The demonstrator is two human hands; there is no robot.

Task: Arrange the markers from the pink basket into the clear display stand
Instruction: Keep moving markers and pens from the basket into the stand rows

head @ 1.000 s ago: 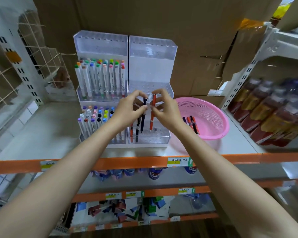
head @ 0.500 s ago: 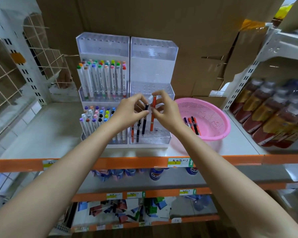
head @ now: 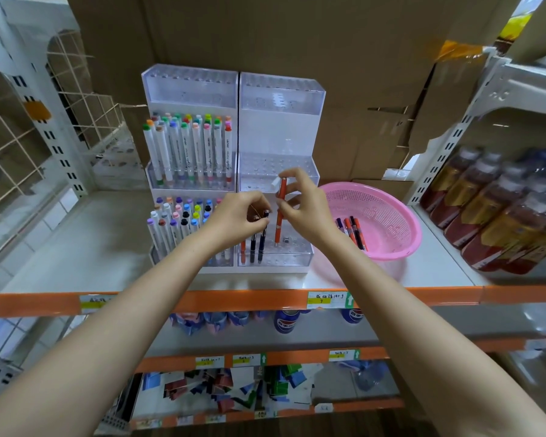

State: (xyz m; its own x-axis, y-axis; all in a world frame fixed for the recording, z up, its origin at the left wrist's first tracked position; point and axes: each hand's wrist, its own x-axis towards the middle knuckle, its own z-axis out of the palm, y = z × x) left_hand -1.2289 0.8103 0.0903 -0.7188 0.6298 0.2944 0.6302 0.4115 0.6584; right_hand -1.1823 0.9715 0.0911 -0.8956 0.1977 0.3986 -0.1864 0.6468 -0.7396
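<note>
Was midway through slotting. Held an orange marker (head: 280,216) upright in the right hand (head: 303,205), thumb and fingers curled round its upper half, tip down at the near, lowest tier of the stand (head: 281,137), right half. Had the left hand (head: 237,217) curled, fingertips apparently pinching the cap of a dark marker (head: 261,244) standing in that same tier, just left of the orange one.

Called next for pressing the orange marker straight down into a hole, letting go, then reaching right to the basket (head: 401,222) for the markers (head: 353,230) lying in its bottom. Judged the task far from done, with the middle and top tiers of that half bare.

Saw the left half packed with coloured markers (head: 186,146). Saw the basket on the shelf (head: 108,234) just right of the stand, bottles (head: 501,216) further right, boxes (head: 297,42) behind. Found the only likely hindrance in the upright neighbours crowding the hole.
</note>
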